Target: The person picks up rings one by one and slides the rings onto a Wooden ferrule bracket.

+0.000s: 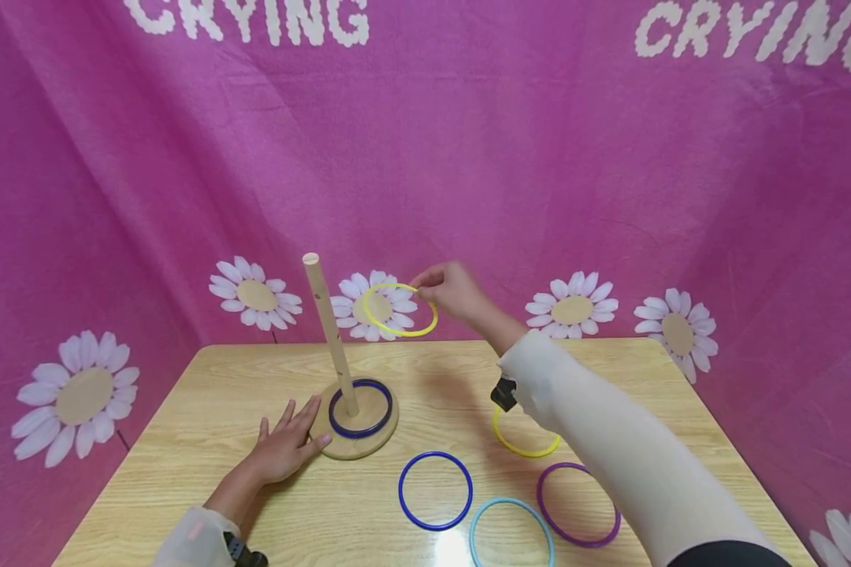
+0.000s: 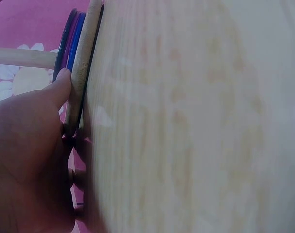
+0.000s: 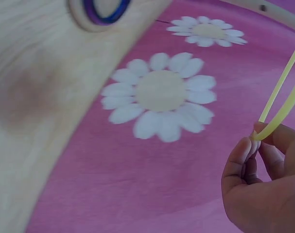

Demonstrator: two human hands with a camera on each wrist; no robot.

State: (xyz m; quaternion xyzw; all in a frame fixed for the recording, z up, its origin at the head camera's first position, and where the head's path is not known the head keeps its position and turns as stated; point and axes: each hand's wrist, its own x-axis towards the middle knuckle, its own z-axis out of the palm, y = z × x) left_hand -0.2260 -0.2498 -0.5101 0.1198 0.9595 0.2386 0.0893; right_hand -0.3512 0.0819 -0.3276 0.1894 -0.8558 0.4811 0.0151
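Observation:
My right hand (image 1: 457,293) pinches a yellow ring (image 1: 399,334) by its edge, between thumb and fingers. The ring hangs tilted in the air, right of the tall wooden peg (image 1: 328,327). Below, the peg's round wooden base (image 1: 354,449) stands on the table with a small stack of rings (image 1: 386,421) around the peg. The left wrist view shows dark, purple and blue rings (image 2: 78,41) in that stack. With fingers spread, my left hand (image 1: 281,453) rests at the base's left edge, its thumb touching the base.
On the wooden table (image 1: 312,520) lie a blue ring (image 1: 436,528), a light blue ring (image 1: 492,504), a purple ring (image 1: 574,539) and another yellow ring (image 1: 528,453), partly hidden by my right sleeve. A pink flowered cloth (image 1: 468,157) hangs behind the table.

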